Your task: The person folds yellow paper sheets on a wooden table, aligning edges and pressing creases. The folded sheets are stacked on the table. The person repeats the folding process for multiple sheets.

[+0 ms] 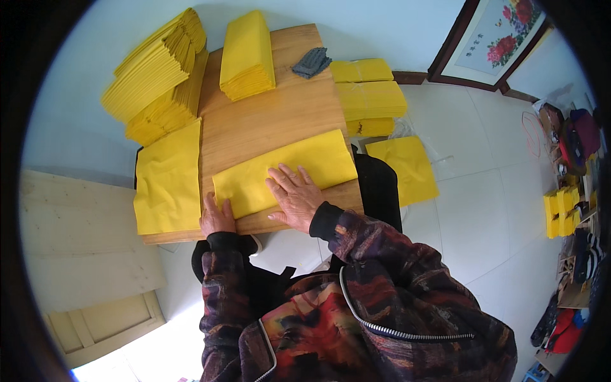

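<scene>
A folded yellow sheet lies slantwise across the near part of the wooden table. My right hand rests flat on it, fingers spread, near its middle. At the sheet's lower left corner is my left hand, its thumb and forefinger apart and nothing seen gripped. Left of that hand, an unfolded yellow sheet with light creases covers the table's left side. Whether the sheets are paper or cloth I cannot tell.
Tall piles of folded yellow sheets stand at the far left, beside another neat stack. A grey crumpled cloth lies at the far right corner. Tied yellow bundles sit beyond the right edge. A framed flower picture leans on the wall.
</scene>
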A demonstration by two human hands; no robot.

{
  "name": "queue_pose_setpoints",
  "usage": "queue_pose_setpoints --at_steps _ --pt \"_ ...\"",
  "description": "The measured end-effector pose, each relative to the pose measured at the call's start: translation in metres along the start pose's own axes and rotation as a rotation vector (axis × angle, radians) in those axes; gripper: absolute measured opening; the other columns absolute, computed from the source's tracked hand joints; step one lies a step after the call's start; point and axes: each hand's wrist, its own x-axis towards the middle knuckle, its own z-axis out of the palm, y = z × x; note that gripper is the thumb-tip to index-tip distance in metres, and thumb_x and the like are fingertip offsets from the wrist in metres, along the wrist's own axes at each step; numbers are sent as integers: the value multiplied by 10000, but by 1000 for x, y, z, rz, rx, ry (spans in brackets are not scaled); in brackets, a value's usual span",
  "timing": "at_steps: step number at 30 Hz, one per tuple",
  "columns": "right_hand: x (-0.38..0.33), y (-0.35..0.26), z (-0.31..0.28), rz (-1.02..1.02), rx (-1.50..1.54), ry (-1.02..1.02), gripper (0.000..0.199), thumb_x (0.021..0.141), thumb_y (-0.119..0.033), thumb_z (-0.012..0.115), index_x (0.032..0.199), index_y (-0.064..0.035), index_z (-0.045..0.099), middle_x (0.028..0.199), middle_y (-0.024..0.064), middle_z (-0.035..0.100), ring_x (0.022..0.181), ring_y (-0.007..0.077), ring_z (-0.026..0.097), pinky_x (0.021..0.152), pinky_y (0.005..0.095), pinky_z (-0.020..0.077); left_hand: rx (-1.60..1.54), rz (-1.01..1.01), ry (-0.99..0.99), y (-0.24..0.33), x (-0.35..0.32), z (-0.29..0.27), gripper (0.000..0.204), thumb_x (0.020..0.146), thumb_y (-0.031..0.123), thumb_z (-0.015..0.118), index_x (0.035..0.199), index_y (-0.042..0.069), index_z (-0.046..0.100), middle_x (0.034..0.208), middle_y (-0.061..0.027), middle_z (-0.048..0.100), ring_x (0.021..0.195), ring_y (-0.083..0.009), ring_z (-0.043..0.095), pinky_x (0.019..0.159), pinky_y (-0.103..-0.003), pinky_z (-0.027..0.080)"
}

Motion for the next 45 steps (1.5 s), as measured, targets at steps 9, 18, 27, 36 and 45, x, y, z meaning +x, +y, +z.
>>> queue_pose_setpoints --at_steps 9,18,27,36,45 --pt "-12 23 6 190 -101 -11 883 778 -551 633 1425 -52 298 1515 150 177 1399 403 86 1108 585 67 -28 2 26 -3 -1 4 406 839 274 626 1186 127 472 948 -195 662 869 -392 615 762 -474 450" --pt "-31 19 -14 304 -118 -47 858 784 -519 646 1416 -43 315 1504 181 175 1371 474 87 1101 588 85 -92 -31 31 -3 -1 3 401 842 293 623 1186 138 488 944 -177 662 882 -372 614 781 -463 449" --pt "17 -18 -3 34 -35 7 735 841 -500 583 1378 -44 372 1477 151 282 1386 371 170 1095 566 149 -68 -1 64 -3 -3 2 418 832 311 639 1184 143 489 866 -184 656 852 -362 619 790 -447 439" --pt "14 17 13 155 -88 -4 779 820 -555 577 1409 -98 350 1510 130 222 1399 390 116 1094 602 86 -123 2 66 -15 -1 14 401 832 269 645 1177 127 497 860 -137 661 841 -351 620 768 -449 443" --pt "-1 33 -1 203 -124 -50 865 772 -603 598 1442 -139 308 1531 120 170 1396 433 65 1096 608 37 -262 8 108 -12 -1 3 308 836 187 630 1116 105 532 621 -126 579 600 -334 581 573 -433 451"
